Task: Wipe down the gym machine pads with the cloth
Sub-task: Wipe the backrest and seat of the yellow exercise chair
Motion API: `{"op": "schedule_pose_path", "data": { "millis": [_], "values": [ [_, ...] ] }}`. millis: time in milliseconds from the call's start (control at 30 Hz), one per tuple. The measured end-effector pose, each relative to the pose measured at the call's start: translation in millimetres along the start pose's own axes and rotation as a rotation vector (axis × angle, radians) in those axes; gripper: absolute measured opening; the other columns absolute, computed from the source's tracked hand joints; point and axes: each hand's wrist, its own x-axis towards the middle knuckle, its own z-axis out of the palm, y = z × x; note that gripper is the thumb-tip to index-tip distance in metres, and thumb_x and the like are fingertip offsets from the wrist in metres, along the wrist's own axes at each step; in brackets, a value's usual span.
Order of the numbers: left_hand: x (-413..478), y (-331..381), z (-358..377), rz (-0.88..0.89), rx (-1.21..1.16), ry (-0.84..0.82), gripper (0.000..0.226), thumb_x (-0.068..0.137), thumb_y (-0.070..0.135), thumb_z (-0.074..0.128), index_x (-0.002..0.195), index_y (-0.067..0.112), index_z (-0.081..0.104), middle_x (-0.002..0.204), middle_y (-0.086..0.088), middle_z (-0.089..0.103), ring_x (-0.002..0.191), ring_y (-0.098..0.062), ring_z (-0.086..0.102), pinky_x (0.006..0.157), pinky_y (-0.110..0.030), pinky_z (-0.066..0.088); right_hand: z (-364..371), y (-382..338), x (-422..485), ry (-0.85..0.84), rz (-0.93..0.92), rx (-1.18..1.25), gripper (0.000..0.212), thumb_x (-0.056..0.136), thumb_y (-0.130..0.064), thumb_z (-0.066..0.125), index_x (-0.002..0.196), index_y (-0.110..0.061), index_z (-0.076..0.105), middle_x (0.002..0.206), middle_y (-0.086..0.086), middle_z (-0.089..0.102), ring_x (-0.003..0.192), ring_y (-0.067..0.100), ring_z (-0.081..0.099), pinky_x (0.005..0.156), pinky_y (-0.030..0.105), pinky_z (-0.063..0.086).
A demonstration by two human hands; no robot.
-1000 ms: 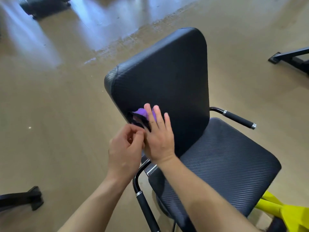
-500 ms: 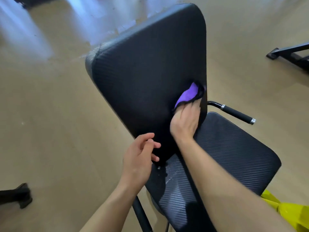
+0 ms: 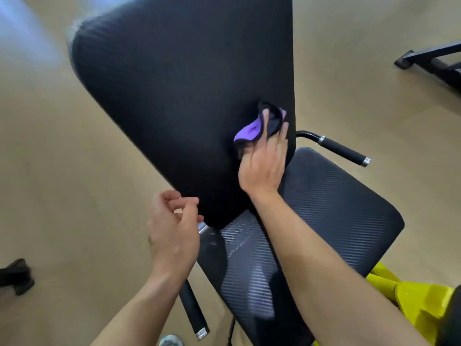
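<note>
Nearby, right handle [image 3: 343,151] flanks cloth [image 3: 249,129]; left hand [image 3: 174,228] hovers empty.

Gym floor; black carbon-weave padded backrest [image 3: 179,96] and matching seat pad [image 3: 334,208] with foam-grip side handles [image 3: 344,151]; black steel equipment feet [image 3: 429,61] on bare tan floor [image 3: 62,183]; yellow machine frame [image 3: 419,303].
</note>
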Motion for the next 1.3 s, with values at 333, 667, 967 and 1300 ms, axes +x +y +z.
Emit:
{"op": "schedule_pose_path", "data": {
  "millis": [333,667,967,1300],
  "values": [
    [5.6,-12.9,10.8,-0.017,-0.058,0.019,0.023,0.092,0.007,0.053,0.105,0.023,0.044,0.091,-0.006,0.064,0.063,-0.008,0.067,0.078,-0.049,0.059,34.1,31.1,-36.8,-0.022,0.566,0.201,0.062,0.098,-0.027,0.020,0.150,-0.002,0.043,0.156,0.027,0.038,0.145,0.042,0.032,0.121,0.044,0.018],
    [15.8,-45.7,-24.7,-0.115,0.114,-0.169,0.016,0.092,0.013,0.055,0.092,0.028,0.061,0.085,0.005,0.066,0.077,-0.022,0.069,0.074,-0.043,0.056,63.1,-36.5,-172.6,-0.290,0.237,-0.123,0.066,0.103,-0.038,0.016,0.163,-0.012,0.009,0.171,0.015,-0.003,0.157,0.034,-0.009,0.124,0.037,-0.017],
    [23.6,-87.3,6.0,-0.305,0.117,-0.343,0.018,0.094,0.011,0.049,0.092,0.012,0.067,0.080,-0.006,0.071,0.070,-0.022,0.065,0.064,-0.031,0.046,24.4,50.9,7.1,0.018,0.602,0.288,0.061,0.106,-0.035,0.027,0.157,-0.003,0.028,0.165,0.022,0.021,0.152,0.035,0.020,0.125,0.041,0.010],
    [18.8,-68.9,-34.7,-0.333,0.024,-0.362,0.021,0.092,0.008,0.048,0.095,0.014,0.068,0.078,-0.004,0.069,0.066,-0.018,0.061,0.063,-0.033,0.045,43.2,-7.7,-89.2,-0.143,0.750,0.090,0.046,0.104,-0.004,0.030,0.149,-0.001,0.039,0.139,0.028,0.051,0.127,0.044,0.043,0.110,0.046,0.029]
  ]
}}
